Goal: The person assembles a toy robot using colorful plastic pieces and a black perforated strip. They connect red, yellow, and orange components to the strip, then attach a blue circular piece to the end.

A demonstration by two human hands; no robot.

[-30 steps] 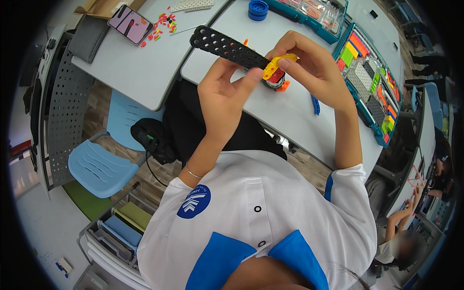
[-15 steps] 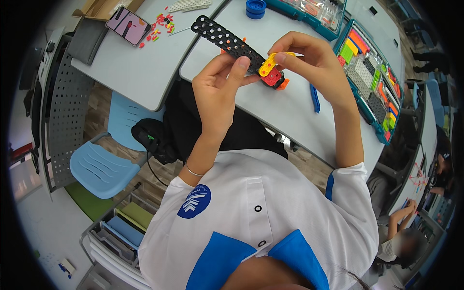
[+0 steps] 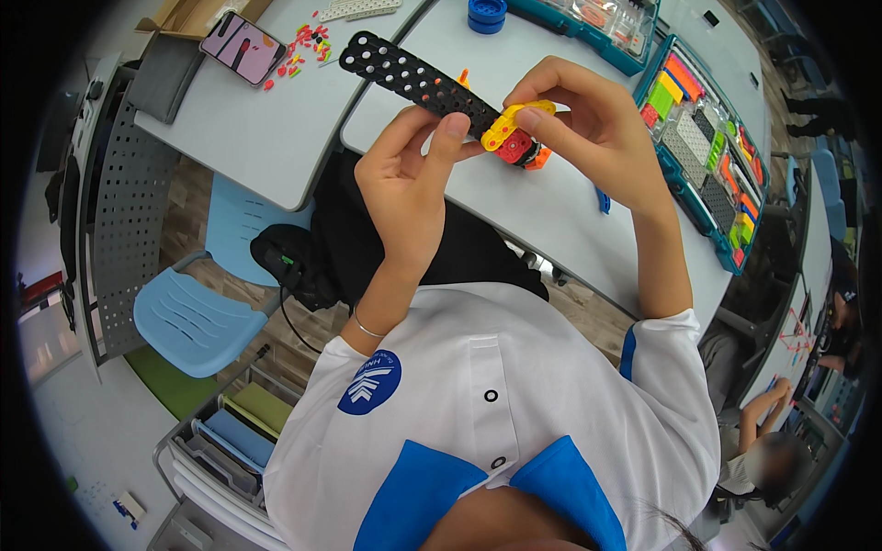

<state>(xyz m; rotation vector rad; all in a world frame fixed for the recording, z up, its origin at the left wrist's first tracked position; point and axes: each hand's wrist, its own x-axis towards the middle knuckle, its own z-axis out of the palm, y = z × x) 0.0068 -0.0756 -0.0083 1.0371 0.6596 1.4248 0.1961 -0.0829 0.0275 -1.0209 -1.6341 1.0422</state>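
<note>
A long black perforated building plate (image 3: 404,76) is held up over the table, slanting from upper left to lower right. My left hand (image 3: 418,170) grips it from below near its right part, thumb on the near edge. At that right end sit a red round piece (image 3: 512,147) and an orange piece (image 3: 539,159). My right hand (image 3: 588,124) pinches a yellow perforated beam (image 3: 516,122), which lies against the plate's end and partly over the red piece. Whether the beam is fastened there I cannot tell. A small orange peg (image 3: 464,79) sticks up behind the plate.
On the left table lie a lit phone (image 3: 243,48), scattered small coloured pegs (image 3: 299,50) and a dark case (image 3: 165,83). Blue wheels (image 3: 486,16) stand at the back. A teal parts box (image 3: 703,216) is on the right. A blue strip (image 3: 603,201) lies near my right forearm.
The plate has shifted slightly left and turned a little in my left hand. My right hand has moved a bit left with the yellow beam, now lying more over the plate's end.
</note>
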